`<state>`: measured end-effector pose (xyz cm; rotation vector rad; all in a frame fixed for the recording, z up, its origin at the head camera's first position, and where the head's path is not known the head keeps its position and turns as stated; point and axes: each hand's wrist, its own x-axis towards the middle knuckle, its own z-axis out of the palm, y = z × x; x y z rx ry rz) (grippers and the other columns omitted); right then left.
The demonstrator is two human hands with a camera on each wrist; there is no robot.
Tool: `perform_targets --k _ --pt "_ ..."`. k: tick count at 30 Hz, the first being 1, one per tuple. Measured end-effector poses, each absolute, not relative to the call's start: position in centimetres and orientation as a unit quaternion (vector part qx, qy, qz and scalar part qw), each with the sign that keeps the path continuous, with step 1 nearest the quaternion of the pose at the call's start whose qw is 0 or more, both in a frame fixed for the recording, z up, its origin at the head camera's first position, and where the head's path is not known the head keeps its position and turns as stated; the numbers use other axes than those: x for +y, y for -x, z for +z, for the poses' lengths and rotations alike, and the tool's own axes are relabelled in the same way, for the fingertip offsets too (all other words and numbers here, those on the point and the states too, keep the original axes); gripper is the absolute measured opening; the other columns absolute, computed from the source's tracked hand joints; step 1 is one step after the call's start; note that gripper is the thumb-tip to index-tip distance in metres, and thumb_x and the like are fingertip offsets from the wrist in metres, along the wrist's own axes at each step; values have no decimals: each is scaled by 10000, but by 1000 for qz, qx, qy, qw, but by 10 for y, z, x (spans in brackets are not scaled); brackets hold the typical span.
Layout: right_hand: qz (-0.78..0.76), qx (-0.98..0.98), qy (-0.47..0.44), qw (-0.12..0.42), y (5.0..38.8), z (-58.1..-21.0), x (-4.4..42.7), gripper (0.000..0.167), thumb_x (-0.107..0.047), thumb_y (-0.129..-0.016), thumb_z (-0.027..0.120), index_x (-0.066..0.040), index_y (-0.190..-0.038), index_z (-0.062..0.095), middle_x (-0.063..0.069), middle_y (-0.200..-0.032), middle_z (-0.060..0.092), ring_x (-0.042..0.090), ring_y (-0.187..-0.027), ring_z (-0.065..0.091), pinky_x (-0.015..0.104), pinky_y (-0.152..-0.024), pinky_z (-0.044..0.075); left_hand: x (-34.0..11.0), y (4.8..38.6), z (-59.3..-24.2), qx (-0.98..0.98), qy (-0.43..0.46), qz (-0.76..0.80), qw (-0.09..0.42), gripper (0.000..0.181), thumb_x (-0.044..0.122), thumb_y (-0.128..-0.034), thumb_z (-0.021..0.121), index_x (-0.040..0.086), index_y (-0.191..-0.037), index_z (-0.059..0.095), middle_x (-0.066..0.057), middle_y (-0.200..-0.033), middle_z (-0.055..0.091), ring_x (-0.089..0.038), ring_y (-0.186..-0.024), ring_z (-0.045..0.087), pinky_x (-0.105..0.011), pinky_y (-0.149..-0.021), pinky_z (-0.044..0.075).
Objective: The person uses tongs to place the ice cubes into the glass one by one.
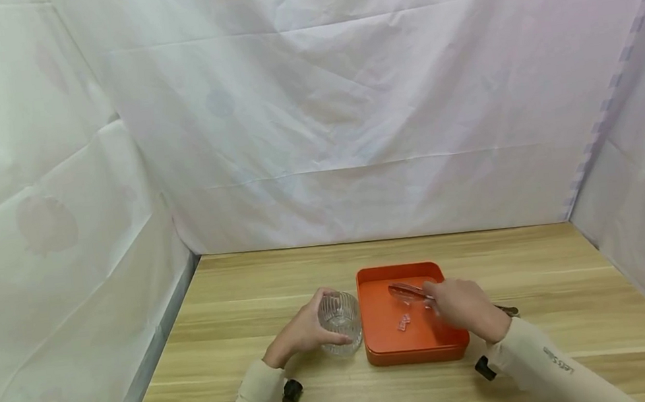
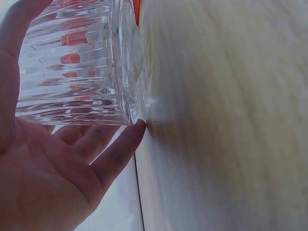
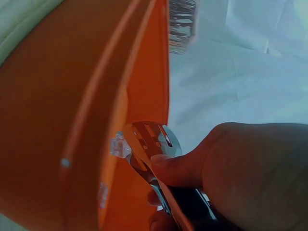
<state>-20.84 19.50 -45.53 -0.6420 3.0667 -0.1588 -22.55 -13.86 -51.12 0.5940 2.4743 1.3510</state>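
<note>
Glass [image 1: 341, 326] first, head view: it stands upright on the table, just beside the L wall of the orange tray [image 1: 380, 320]. My L hand [image 1: 307, 329] curves round its side, thumb nearest me, fingers on the far side, prob. to steady it w/o covering the mouth. My R hand [image 1: 467, 307] grips the metal tongs [image 1: 407, 292] over the tray, head end inside, handle end out past my wrist; a hold that far fwd prob. gives better control. Clear cubes [image 1: 404, 322] lie on the tray floor; its raised walls would keep slippery bits in. Glass + tray so close = short reach, I'd judge. Table [image 1: 238, 297] is pale wood-grain; white cloth [image 1: 350, 125], creased w/ faint prints, hangs at back + both sides.

L wrist view: ribbed glass wall in the crook of my hand, one fingertip low by the base, near the tabletop. Orange shows thru the ribs. Tabletop grain is blurry here.

R wrist view: my thumb presses the tongs near the slotted head, other fingers partly hidden underneath. One cube sits right at the head; can't tell if it's pinched. Another's lower in the tray. Bkgd: pale cloth, w/ the glass at the top edge.
</note>
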Motion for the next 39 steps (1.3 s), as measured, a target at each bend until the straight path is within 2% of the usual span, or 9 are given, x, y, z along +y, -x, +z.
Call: perform_targets --k 9,25,32,39 --pt "-58 978 200 21 213 -466 191 182 -187 -909 687 -164 -818 531 -13 -553 399 142 -472 391 291 -414 319 -139 225 -512 852 -203 465 130 894 335 -655 925 233 -1377 407 -90 -1293 559 -239 -1078 588 -423 -906 502" --pt "-39 976 213 24 221 -465 184 112 -181 -900 695 -145 -854 600 -18 -583 462 142 -492 429 314 -433 374 -140 227 -512 849 -211 466 129 901 340 -656 925 205 -1381 407 -84 -1238 574 -234 -1092 577 -432 -923 486" --pt "-33 976 217 14 223 -460 181 106 -167 -900 683 -143 -842 598 -19 -564 435 138 -484 418 305 -428 364 -140 227 -513 851 -211 464 126 898 349 -654 925 220 -1379 409 -83 -1255 568 -238 -1103 573 -444 -932 481" --pt "-47 978 200 23 227 -454 181 101 -192 -920 682 -140 -895 599 -17 -550 429 145 -477 422 290 -419 351 -141 227 -514 852 -212 463 124 898 359 -654 924 228 -1378 408 -82 -1289 553 -242 -1121 564 -451 -946 473"
